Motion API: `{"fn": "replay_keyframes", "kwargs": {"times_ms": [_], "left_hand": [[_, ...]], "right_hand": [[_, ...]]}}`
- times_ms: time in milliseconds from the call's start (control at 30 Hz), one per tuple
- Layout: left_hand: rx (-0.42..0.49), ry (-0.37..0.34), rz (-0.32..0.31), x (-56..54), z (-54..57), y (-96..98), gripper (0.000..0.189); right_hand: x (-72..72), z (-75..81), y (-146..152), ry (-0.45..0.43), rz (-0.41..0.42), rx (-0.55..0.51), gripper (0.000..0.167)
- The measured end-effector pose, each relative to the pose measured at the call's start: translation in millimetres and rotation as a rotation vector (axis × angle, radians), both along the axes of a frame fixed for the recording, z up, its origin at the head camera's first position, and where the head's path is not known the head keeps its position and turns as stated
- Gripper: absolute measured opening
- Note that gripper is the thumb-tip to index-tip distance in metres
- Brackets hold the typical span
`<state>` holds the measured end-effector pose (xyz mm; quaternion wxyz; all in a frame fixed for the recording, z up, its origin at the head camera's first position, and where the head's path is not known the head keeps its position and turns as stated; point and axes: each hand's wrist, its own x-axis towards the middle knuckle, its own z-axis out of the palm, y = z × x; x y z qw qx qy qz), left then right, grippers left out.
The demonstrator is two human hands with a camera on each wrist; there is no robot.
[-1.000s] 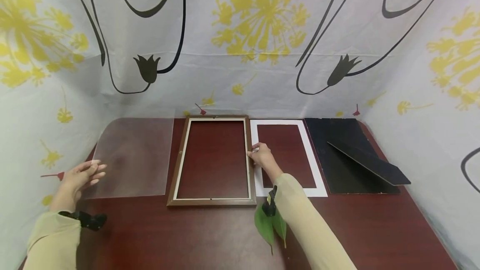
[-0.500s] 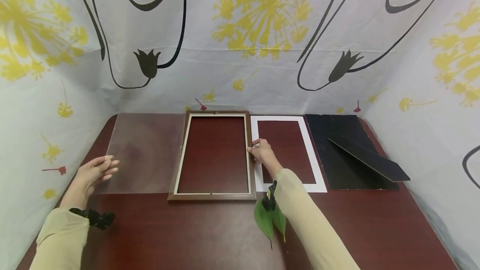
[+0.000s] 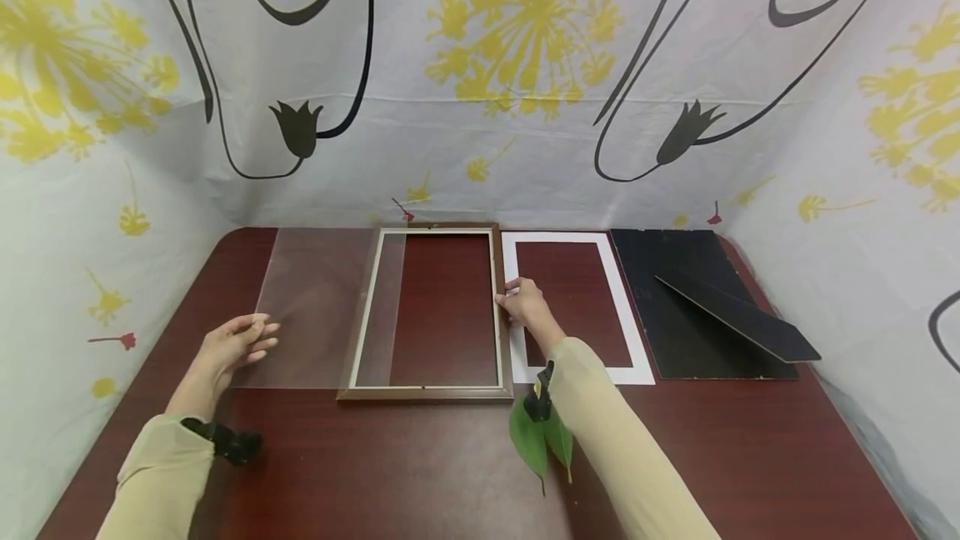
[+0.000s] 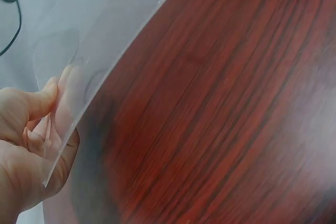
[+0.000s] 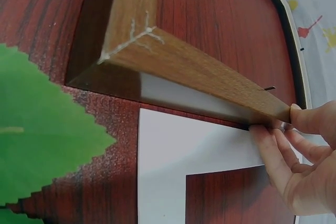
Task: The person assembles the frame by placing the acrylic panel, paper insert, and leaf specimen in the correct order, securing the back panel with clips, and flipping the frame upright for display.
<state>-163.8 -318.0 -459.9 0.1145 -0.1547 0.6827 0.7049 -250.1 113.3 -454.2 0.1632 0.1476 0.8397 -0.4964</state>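
Nearest me, two pointed green leaves (image 3: 527,440) lie on the reddish-brown wood-grain table (image 3: 420,473). My left hand (image 3: 234,350) pinches a thin, clear rectangular sheet (image 3: 311,307); my right hand (image 3: 528,311) grips the right side of a brown, wood-look rectangular frame (image 3: 423,395). The sheet's right edge, short of the frame a second ago, now overlaps the opening's left strip: I judge the two are being lined up. Right of the frame lie a white rectangular mat (image 3: 619,298) and a black board (image 3: 675,340).

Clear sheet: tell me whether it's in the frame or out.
Out, not seated: the clear sheet overlaps only the left strip of the opening in the frame; the rest juts leftward, pinched by the left hand.
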Motion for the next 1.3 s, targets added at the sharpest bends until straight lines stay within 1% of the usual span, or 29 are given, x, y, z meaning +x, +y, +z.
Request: {"fn": "replay_keyframes", "kwargs": {"times_ms": [200, 367, 533, 867, 1033, 1133, 1233, 1300], "left_hand": [[0.006, -0.017, -0.019, -5.2, 0.6, 19.8, 0.011], [0.008, -0.013, -0.045, -9.5, 1.5, 35.5, 0.016], [0.026, -0.005, -0.066, -13.5, 2.0, 50.9, 0.024], [0.024, 0.047, -0.069, -19.1, 2.0, 81.3, 0.028], [0.037, 0.046, -0.069, -22.5, 1.4, 97.2, 0.023], [0.051, 0.043, -0.056, -23.7, 1.7, 106.5, 0.021], [0.048, 0.039, -0.037, -24.3, 2.0, 113.9, 0.026], [0.025, 0.035, -0.029, -24.4, 2.4, 118.3, 0.03]], "right_hand": [[1.2, 1.1, 0, -0.01, -0.002, 0.009, 0.034], [3.2, 3.1, -1, -0.005, 0.002, 0.003, 0.035], [3.4, 3.5, 0, -0.009, 0.002, -0.001, 0.035], [1.7, 3.4, -1, -0.008, -0.005, 0.0, 0.034], [1.7, 2.1, 0, -0.011, -0.009, 0.002, 0.034], [1.7, 1.5, 0, -0.008, -0.003, 0.007, 0.035], [2.1, 1.5, 0, -0.004, 0.008, 0.015, 0.036], [2.5, 1.3, 1, -0.004, 0.013, 0.019, 0.036]]}}
